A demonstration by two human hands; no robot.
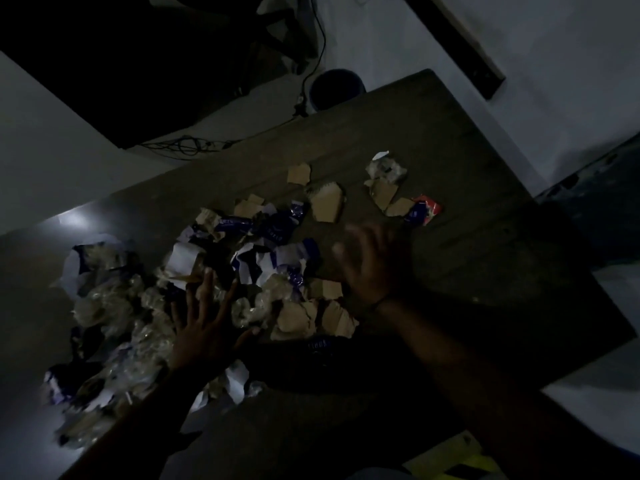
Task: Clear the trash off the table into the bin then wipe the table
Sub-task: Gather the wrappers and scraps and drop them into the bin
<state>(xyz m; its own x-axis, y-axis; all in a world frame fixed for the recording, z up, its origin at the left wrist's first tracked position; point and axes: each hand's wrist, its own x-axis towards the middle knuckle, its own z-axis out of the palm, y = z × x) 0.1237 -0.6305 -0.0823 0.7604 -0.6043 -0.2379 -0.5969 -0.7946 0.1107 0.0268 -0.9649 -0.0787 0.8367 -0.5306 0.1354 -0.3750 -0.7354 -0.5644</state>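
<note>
The room is dim. A heap of trash (194, 271) covers the left half of the dark table (467, 209): crumpled clear plastic, torn blue-and-white wrappers and brown cardboard scraps. My left hand (204, 323) lies flat on the heap with fingers spread, holding nothing. My right hand (367, 265), blurred, hovers open at the heap's right edge, by a cardboard scrap (325, 289). Loose cardboard pieces (327, 202) and a red-and-blue wrapper (424, 209) lie farther out on the table. A dark round bin (334, 88) stands on the floor past the table's far edge.
A large dark piece of furniture (138, 64) stands beyond the table at upper left, with cables (187, 145) trailing on the pale floor. A dark bar (464, 39) leans along the wall at upper right. Something yellow and black (460, 465) shows at the bottom edge.
</note>
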